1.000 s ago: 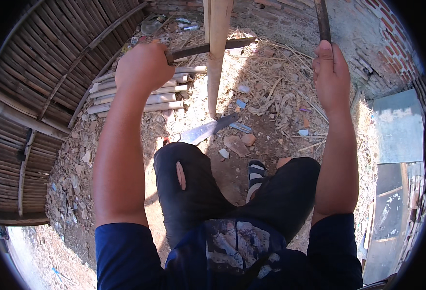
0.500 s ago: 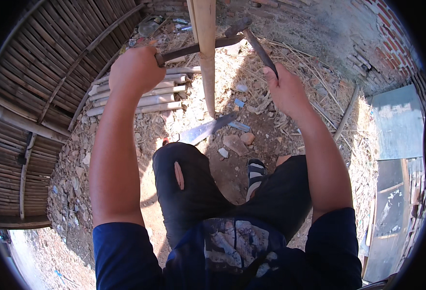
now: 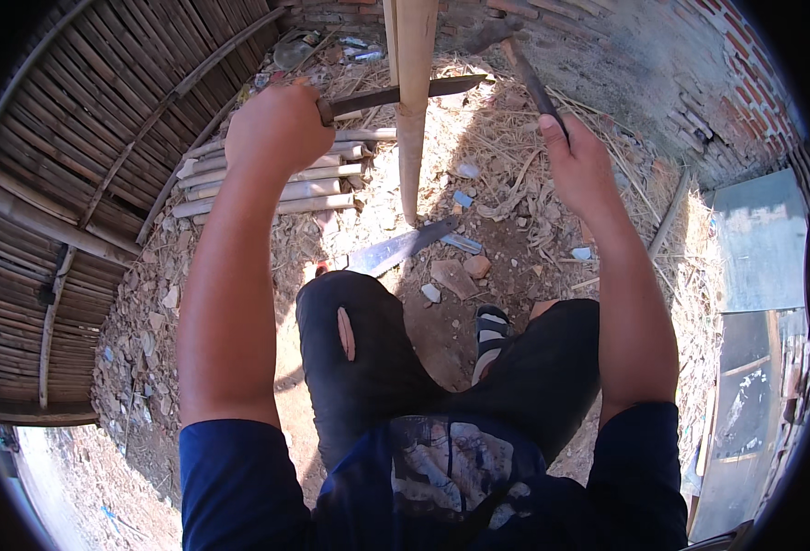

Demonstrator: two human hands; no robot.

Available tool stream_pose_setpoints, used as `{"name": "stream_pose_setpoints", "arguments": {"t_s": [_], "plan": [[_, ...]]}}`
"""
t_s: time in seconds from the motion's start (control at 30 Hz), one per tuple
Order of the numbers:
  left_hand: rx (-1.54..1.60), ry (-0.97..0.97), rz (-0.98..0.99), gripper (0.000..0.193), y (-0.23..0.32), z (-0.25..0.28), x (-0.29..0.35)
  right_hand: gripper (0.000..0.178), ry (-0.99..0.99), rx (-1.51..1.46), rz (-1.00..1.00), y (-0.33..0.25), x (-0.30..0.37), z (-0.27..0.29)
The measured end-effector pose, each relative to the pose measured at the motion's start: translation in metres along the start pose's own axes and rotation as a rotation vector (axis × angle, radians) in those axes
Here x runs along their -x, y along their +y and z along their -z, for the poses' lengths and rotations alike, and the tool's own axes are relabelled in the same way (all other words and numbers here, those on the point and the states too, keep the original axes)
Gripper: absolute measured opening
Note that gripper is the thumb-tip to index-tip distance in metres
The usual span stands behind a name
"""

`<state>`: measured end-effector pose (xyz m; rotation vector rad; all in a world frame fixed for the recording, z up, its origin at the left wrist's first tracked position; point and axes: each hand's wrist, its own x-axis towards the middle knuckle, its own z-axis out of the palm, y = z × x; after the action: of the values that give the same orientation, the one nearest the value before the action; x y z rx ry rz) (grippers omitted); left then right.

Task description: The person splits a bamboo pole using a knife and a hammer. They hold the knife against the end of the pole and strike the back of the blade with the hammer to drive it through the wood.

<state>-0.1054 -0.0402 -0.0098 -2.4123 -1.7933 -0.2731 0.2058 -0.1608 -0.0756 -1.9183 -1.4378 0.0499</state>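
My left hand (image 3: 281, 130) is closed round the handle of a large knife (image 3: 363, 101). The knife's dark blade crosses an upright bamboo pole (image 3: 413, 138), and its tip sticks out on the right side. Above the blade the pole shows a lengthwise split, and the blade seems to sit in it. My right hand (image 3: 581, 170) grips the handle of a hammer (image 3: 532, 81). The hammer's head is blurred and hangs beyond the blade tip, apart from it. Near the pole's foot a hand saw (image 3: 391, 250) lies on the ground.
Several cut bamboo lengths (image 3: 308, 191) lie stacked left of the pole. Stones (image 3: 453, 277), dry straw and rubble cover the ground. A woven bamboo wall (image 3: 83, 184) stands left, a brick wall (image 3: 644, 83) at the far right, and flat panels (image 3: 761, 241) on the right.
The hammer has swung up and away from the knife's tip, to the right. The left hand still holds the knife at the pole. The whole view has shifted slightly.
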Motion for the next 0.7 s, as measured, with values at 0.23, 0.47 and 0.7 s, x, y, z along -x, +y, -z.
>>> {"name": "stream_pose_setpoints", "arguments": {"t_s": [0.23,0.47,0.7], "plan": [[-0.013,-0.022,-0.026,0.025,0.010,-0.001,-0.003,0.052,-0.028,-0.009,-0.071,0.002,0.005,0.000],[-0.048,-0.007,-0.019,0.028,0.002,-0.007,-0.001,0.050,0.027,-0.113,-0.069,-0.017,-0.006,0.033],[-0.058,-0.036,-0.017,0.031,0.004,-0.001,-0.004,0.053,-0.082,0.050,-0.023,0.004,0.013,-0.035]]}}
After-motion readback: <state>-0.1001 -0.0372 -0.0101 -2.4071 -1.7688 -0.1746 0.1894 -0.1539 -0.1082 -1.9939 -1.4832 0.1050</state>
